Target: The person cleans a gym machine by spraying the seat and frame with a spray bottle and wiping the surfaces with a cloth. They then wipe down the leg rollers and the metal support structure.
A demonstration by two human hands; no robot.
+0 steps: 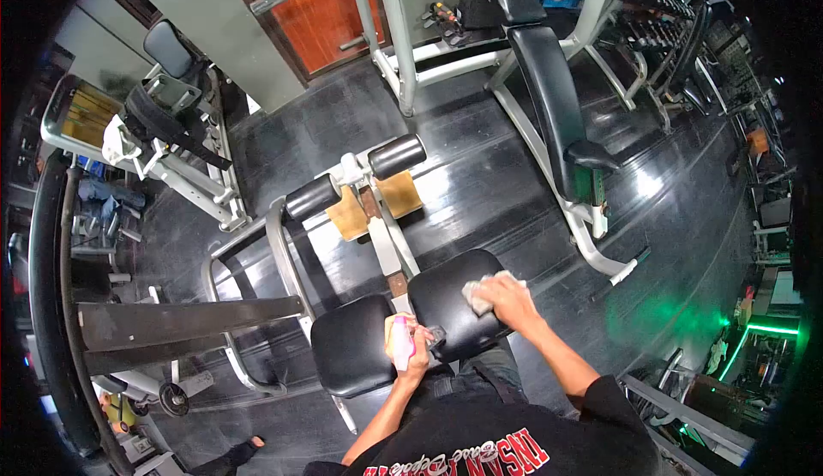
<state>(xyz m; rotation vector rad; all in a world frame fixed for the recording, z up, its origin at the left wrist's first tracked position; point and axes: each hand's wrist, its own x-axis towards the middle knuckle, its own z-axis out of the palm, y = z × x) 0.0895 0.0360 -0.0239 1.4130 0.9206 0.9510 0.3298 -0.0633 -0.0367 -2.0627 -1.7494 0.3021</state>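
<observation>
Two black padded seats, a left pad and a right pad, sit side by side on a machine in front of me. My left hand is wrapped round a pink and white bottle, held near the gap between the pads. My right hand is closed on a light-coloured cloth, which rests against the right pad near its outer edge. Beyond the pads, a black foam roller and a second roller are fixed to the same frame.
A black inclined bench stands at the upper right. Another machine is at the upper left, and a brown padded beam reaches in from the left. Dumbbell racks stand at the far right. A person's foot shows at the lower left.
</observation>
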